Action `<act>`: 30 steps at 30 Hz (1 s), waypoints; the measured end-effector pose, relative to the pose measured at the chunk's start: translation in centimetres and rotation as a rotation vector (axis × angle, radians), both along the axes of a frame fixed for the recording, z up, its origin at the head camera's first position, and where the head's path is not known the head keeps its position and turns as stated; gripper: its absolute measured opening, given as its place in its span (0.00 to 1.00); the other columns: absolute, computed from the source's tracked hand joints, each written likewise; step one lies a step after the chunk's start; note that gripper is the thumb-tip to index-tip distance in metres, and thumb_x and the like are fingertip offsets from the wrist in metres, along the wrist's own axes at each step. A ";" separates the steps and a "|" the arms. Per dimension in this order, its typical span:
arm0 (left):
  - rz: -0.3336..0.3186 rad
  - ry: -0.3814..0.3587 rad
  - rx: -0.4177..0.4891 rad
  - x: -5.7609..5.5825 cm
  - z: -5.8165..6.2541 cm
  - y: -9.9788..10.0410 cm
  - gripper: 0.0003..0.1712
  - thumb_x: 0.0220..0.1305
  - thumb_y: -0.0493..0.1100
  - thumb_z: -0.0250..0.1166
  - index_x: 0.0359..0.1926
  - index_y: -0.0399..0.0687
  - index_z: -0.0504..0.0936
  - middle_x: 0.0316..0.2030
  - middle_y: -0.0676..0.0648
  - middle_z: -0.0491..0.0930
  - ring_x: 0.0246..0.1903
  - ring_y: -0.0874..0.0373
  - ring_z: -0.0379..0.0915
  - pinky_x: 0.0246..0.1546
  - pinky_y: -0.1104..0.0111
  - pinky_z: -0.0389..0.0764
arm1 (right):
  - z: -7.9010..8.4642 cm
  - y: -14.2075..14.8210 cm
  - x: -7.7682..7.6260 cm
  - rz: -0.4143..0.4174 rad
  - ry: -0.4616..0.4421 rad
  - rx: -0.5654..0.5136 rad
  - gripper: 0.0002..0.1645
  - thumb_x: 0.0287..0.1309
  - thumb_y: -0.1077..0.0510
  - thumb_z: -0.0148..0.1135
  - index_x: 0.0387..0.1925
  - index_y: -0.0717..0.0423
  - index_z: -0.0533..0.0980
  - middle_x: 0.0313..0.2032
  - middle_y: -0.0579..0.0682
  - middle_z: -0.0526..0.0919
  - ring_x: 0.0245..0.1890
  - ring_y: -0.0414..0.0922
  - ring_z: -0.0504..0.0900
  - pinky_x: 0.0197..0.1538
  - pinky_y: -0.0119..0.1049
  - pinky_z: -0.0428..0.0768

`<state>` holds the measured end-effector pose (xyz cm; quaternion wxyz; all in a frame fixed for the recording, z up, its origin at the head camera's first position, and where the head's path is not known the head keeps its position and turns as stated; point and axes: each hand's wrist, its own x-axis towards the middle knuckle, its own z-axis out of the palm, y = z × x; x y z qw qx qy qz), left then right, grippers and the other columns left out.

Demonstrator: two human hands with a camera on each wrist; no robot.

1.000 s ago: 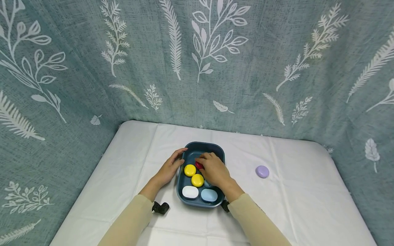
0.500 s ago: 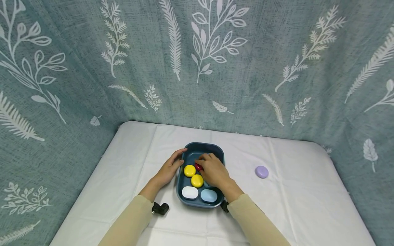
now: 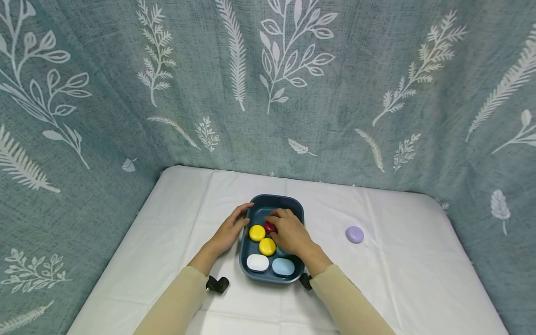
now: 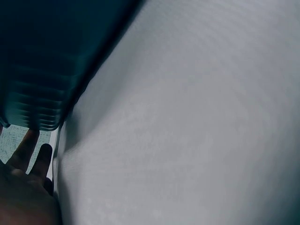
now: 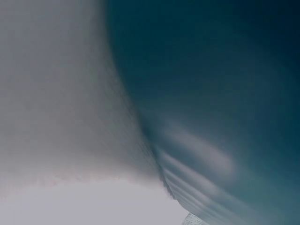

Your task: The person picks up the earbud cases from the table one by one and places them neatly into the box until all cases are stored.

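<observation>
A dark blue rectangular tray (image 3: 261,211) with rounded corners stands on the table. My right hand (image 3: 290,232) reaches into it and pinches a glossy red rounded piece (image 3: 270,227) between thumb and fingers, hiding part of it. Left of the red piece, and in front of it, lie two yellow discs (image 3: 257,233). Along the near end sit a white oval piece (image 3: 257,263) and a light blue oval piece (image 3: 283,267). Beneath the right hand a teal round piece (image 3: 282,252) shows partly. My left hand (image 3: 226,232) touches the tray's left rim, fingers extended.
A lilac disc (image 3: 354,234) lies on the white cloth (image 3: 402,260) to the right of the tray. Wrist-worn black devices (image 3: 217,284) show below both hands. A green leaf-patterned curtain (image 3: 251,139) rises behind and beside the table.
The whole scene shifts very slightly with the head camera. The right hand stays on the red piece, and the left hand keeps its place at the rim.
</observation>
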<state>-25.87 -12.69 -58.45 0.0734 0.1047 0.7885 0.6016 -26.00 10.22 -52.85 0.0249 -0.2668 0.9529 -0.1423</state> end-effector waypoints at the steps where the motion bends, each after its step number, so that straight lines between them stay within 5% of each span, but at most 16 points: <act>1: 0.000 0.000 0.000 0.0 0.0 0.0 0.25 0.81 0.50 0.51 0.74 0.77 0.66 0.78 0.51 0.62 0.79 0.47 0.55 0.80 0.40 0.52 | 0.0 0.0 0.0 -0.001 -0.001 -0.004 0.28 0.65 0.54 0.71 0.66 0.50 0.79 0.65 0.52 0.78 0.62 0.52 0.74 0.67 0.48 0.78; 14: 0.011 0.003 -0.014 0.2 0.4 0.2 0.26 0.82 0.48 0.50 0.75 0.75 0.65 0.78 0.49 0.62 0.79 0.45 0.56 0.79 0.39 0.52 | 1.2 1.0 0.7 0.002 0.043 -0.053 0.29 0.63 0.55 0.73 0.65 0.52 0.79 0.62 0.53 0.79 0.59 0.51 0.75 0.62 0.44 0.83; 30: -0.014 -0.002 0.023 0.2 0.3 0.1 0.26 0.82 0.47 0.51 0.75 0.71 0.65 0.79 0.53 0.60 0.80 0.48 0.53 0.81 0.45 0.51 | 3.6 3.6 1.4 -0.025 0.045 -0.112 0.30 0.65 0.55 0.69 0.68 0.51 0.77 0.63 0.52 0.78 0.61 0.52 0.74 0.68 0.49 0.77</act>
